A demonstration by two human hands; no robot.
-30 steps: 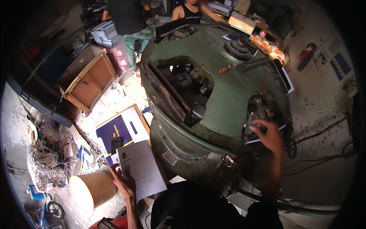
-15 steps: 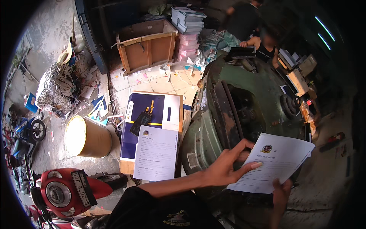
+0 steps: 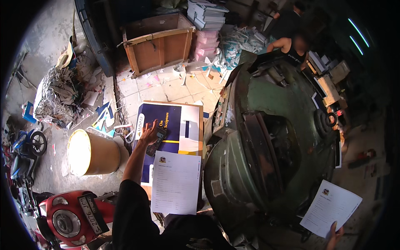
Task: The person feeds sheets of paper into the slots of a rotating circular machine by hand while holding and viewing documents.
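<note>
My left hand [image 3: 148, 134] reaches over a blue and white printed box [image 3: 191, 118], fingers spread. It is at the upper left edge of a black phone [image 3: 156, 143] lying on the box; I cannot tell whether they touch. A white printed form [image 3: 176, 183] with a small crest lies over the near part of the box, overhanging its front edge. Far off to the right, my right hand [image 3: 334, 236] grips the lower edge of a similar white form [image 3: 330, 208]. Whether that is one sheet or several, I cannot tell.
A large green machine [image 3: 233, 166] stands right of the box. To the left are a yellowish drum [image 3: 100, 154] and a red motorcycle [image 3: 68, 216]. Behind stand a wooden crate [image 3: 160, 52] and stacked bundles [image 3: 206, 16]. Two people are at the far right.
My left hand has left the printed form and moved left to beside the phone. My right hand has carried the form down and to the right. The view has shifted a little.
</note>
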